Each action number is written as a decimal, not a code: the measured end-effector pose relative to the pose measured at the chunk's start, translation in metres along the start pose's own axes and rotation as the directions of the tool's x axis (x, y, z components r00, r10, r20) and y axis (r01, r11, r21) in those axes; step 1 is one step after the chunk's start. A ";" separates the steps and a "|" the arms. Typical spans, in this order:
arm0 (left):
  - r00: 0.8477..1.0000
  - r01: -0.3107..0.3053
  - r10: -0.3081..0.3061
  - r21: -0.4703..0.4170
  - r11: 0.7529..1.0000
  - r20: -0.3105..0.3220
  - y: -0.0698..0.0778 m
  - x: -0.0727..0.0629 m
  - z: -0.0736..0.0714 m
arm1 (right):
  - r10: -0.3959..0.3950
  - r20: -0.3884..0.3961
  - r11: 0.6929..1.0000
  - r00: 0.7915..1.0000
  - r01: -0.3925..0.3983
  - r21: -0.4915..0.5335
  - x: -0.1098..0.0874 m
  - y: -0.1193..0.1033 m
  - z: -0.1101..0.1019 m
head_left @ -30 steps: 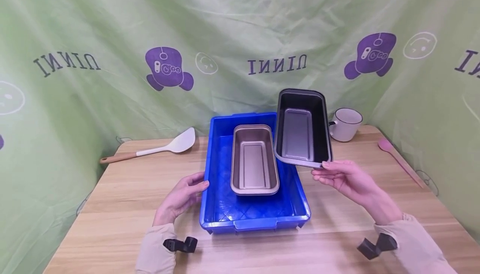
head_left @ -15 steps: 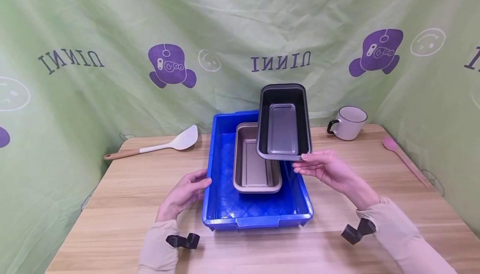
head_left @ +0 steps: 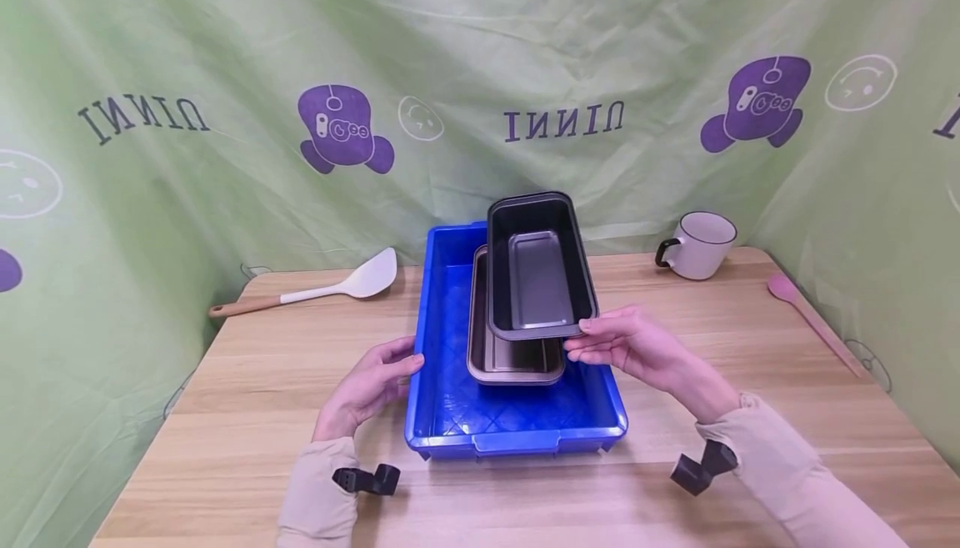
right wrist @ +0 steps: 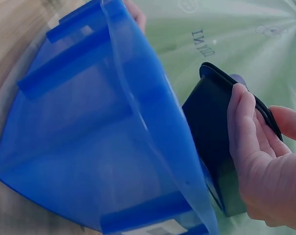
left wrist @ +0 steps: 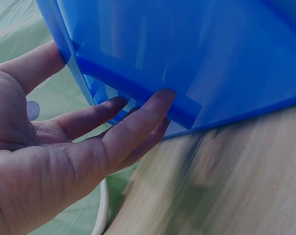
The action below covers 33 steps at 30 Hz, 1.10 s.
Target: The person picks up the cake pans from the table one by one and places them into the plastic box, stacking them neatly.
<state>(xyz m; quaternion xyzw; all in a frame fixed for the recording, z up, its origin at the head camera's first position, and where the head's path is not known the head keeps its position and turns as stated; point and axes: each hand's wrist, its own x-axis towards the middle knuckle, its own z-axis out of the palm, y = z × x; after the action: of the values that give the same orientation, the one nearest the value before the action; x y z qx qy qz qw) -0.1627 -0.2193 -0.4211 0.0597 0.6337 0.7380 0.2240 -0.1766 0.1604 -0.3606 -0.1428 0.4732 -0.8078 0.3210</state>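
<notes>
My right hand (head_left: 633,348) pinches the near right corner of a dark loaf pan (head_left: 538,277), thumb on the rim and fingers beneath. This pan hangs tilted over a bronze-coloured loaf pan (head_left: 517,373), hiding most of it. The bronze pan sits inside a blue plastic bin (head_left: 516,445). At the bin's left side, my left hand (head_left: 371,385) holds the edge. In the left wrist view, its thumb meets the rim and its fingers (left wrist: 158,105) touch the outer wall. The right wrist view shows the dark pan's outside (right wrist: 211,129) beyond the bin wall.
A white spatula (head_left: 367,277) with a wooden handle lies at the back left of the wooden table (head_left: 247,439). A white mug (head_left: 703,248) stands at the back right, near a pink spoon (head_left: 813,323). A green curtain (head_left: 465,22) surrounds the back and sides.
My right hand has carried the dark loaf pan leftward, from above the bin's right edge to over the bronze pan, and lowered it slightly in the last half second. My left hand stays put.
</notes>
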 end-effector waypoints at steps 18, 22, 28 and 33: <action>1.000 0.008 -0.008 -0.014 1.000 -0.004 0.000 0.001 0.000 | 0.112 -0.172 0.965 0.979 -0.149 -0.216 0.010 0.014 0.018; 1.000 0.007 -0.007 -0.017 1.000 -0.002 0.000 0.000 0.000 | 0.094 -0.253 0.902 0.963 -0.190 -0.387 0.013 0.011 0.024; 1.000 0.003 -0.003 -0.012 1.000 -0.002 0.000 0.000 0.000 | 0.067 -0.309 0.793 0.949 -0.238 -0.560 0.013 0.008 0.029; 1.000 0.002 -0.003 -0.008 1.000 -0.008 0.000 0.000 0.000 | 0.069 -0.316 0.744 0.946 -0.260 -0.616 0.013 0.009 0.028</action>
<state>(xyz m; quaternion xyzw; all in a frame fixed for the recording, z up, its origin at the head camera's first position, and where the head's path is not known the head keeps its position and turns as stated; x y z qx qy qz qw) -0.1630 -0.2190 -0.4213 0.0550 0.6317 0.7406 0.2225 -0.1679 0.1300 -0.3546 -0.0897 0.7740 -0.5733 0.2536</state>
